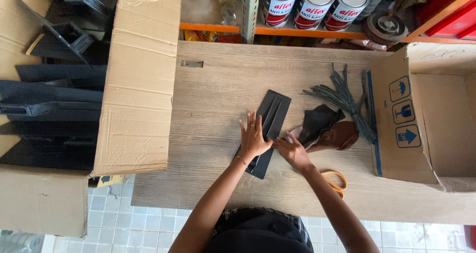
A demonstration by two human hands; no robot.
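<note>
Your left hand lies flat, fingers spread wide, pressing down on the black panel at its lower half. It grips nothing; the palm just rests on the plastic. Your right hand sits just beside it, fingers stretched out loosely, with the fingertips touching the panel's right edge. That hand holds nothing either.

You have the panel lying flat near the middle of the bench, long and narrow, tilted so its top end leans to the right. A raised rib runs along its length.

Just right of your right hand you see a dark rag bunched on a brown rag, the two touching. Beyond them lies a bundle of dark strips, fanned out and reaching the open box at the right end of the bench. Orange scissors lie near your right forearm, partly hidden by it.

On your left, a big carton holds more black parts stacked inside. Three tins stand on the shelf behind the bench.
</note>
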